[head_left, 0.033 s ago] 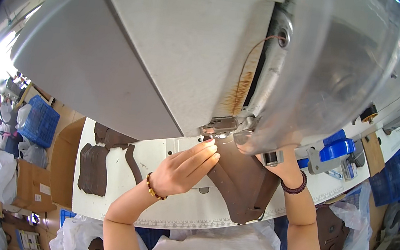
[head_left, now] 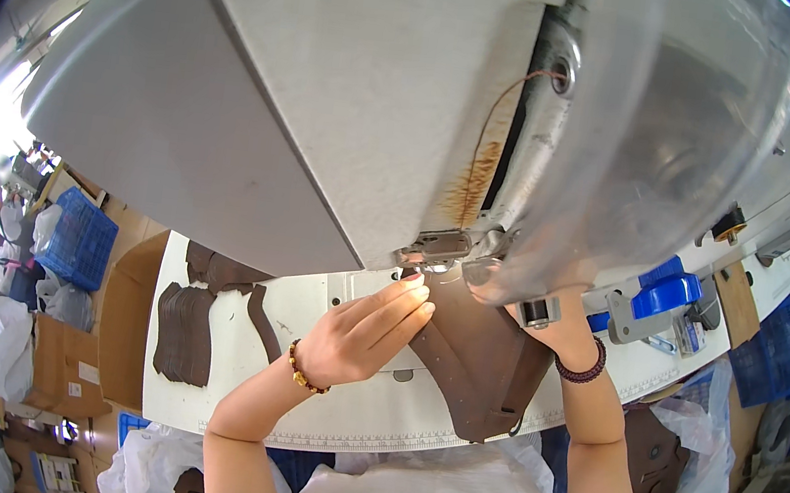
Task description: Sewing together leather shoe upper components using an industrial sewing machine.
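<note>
The left hand [head_left: 358, 336] and right hand [head_left: 565, 334] touch one brown piece [head_left: 473, 372]; I can't tell if either grips. Two bags [head_left: 713, 468] hold more brown bits [head_left: 654, 458].

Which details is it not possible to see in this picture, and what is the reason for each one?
All in the head view:
Right hand: its fingers, blurred or covered by the clear guard and a metal fitting.
Brown piece: its far end, hidden under the machine.
Left hand: whether it pinches or only presses the piece, hidden by its own fingers.
Machine: its top, cut off by the picture's upper edge.
</note>
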